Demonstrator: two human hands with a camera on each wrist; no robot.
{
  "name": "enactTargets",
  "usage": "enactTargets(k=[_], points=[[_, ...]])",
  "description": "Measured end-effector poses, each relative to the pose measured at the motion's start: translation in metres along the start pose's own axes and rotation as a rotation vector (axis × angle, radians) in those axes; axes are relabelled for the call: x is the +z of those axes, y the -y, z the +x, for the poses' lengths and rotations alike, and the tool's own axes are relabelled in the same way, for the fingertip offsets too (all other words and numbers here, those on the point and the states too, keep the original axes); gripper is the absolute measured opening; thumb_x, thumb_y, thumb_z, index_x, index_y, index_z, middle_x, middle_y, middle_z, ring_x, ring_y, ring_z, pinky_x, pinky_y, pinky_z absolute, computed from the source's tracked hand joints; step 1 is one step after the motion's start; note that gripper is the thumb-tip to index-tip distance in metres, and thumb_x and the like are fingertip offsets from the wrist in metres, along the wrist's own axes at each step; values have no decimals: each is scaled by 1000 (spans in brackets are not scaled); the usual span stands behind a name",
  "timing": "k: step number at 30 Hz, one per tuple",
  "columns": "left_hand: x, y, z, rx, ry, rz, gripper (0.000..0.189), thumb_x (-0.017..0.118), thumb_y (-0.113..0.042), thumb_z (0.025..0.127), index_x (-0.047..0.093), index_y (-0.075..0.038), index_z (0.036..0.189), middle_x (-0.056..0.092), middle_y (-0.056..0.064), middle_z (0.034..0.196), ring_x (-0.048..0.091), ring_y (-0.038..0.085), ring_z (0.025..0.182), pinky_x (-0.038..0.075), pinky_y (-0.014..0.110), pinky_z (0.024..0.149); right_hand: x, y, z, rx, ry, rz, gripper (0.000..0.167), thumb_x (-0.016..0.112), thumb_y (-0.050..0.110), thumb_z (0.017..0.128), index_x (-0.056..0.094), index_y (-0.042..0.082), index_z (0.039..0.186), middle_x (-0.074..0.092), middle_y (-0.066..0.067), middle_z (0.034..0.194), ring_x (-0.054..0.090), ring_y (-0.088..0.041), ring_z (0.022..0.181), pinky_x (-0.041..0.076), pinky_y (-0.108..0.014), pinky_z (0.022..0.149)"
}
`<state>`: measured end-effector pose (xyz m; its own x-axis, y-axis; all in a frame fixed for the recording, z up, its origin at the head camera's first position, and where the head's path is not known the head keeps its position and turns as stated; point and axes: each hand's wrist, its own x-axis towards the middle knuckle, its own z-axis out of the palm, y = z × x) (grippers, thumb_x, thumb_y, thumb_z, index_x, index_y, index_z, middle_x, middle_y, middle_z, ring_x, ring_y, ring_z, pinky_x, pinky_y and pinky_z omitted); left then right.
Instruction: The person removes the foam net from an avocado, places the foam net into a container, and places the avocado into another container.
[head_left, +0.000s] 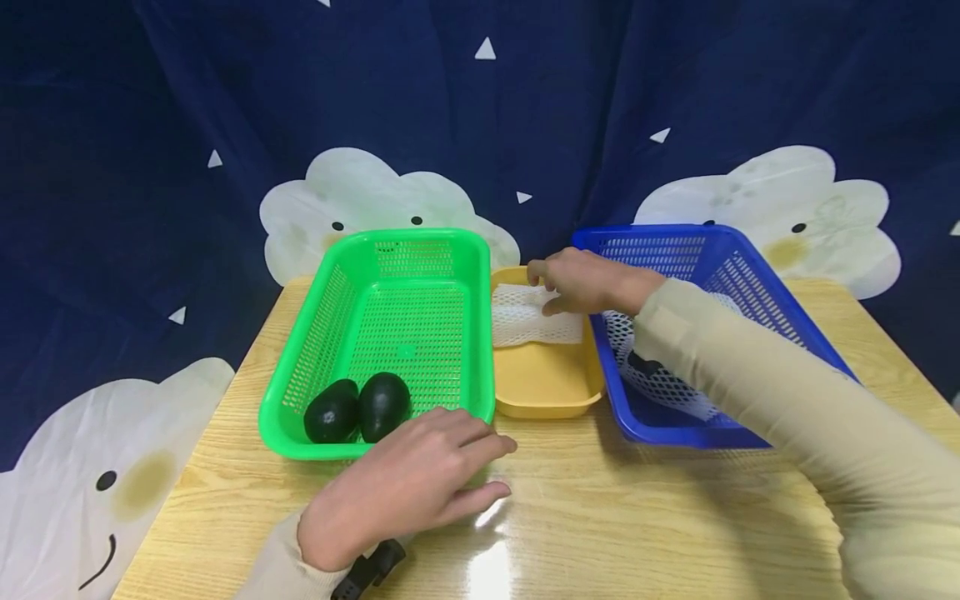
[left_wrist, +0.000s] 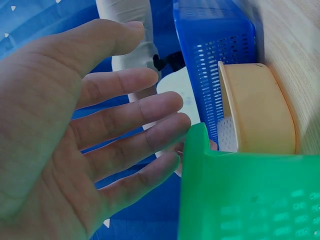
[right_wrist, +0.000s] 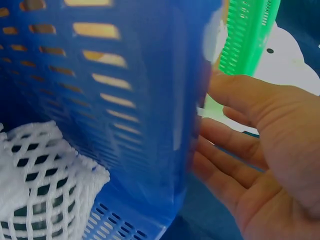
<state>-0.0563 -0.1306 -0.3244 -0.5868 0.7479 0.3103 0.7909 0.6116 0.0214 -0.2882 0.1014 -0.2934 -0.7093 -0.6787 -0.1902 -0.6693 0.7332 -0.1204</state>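
My right hand [head_left: 581,281] hangs over the back of a yellow bin [head_left: 547,379], fingers loosely bent and apart. Just below it a white foam net sleeve [head_left: 525,317] lies flat in the bin; whether the fingertips touch it is hard to see. In the right wrist view the blue basket's wall partly hides those fingers. My left hand [head_left: 420,467] hovers by the front rim of a green basket [head_left: 375,451], holding nothing, its fingers extended in the left wrist view. Two dark, glossy avocados [head_left: 384,407] lie in that basket's front left corner.
Right of the bin stands a blue basket [head_left: 637,429], holding white foam netting [right_wrist: 55,185] around dark things, partly covered by my right sleeve. All three containers stand side by side on a wooden table [head_left: 600,517]. A dark blue curtain [head_left: 420,100] hangs behind.
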Motion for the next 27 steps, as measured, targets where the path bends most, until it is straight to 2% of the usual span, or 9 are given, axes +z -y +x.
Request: enactTargets(k=[10,17,27], points=[[-2,-2,1,6,-2,-18,35,66,-45,99,73,-18,121,76,-8,108,71,10,100,59,30,94,-15,-5,-18,-3,-61,-21,34,76,19,93,67,10,124,73,-15,117,69,-29,105,60,-44,92],[-2,-4,1,10,-5,-45,34,67,-43,99,73,-17,121,76,-7,107,71,10,98,59,29,93,-21,-12,-34,-19,-111,-48,28,76,19,93,69,8,118,73,-13,111,68,-26,100,59,-45,92],[-2,-5,2,29,-20,-41,35,67,-42,98,73,-16,121,77,-6,109,72,11,101,59,31,94,-18,-21,-65,5,-96,-75,24,76,20,93,72,9,114,75,-9,104,70,-22,93,61,-42,86]])
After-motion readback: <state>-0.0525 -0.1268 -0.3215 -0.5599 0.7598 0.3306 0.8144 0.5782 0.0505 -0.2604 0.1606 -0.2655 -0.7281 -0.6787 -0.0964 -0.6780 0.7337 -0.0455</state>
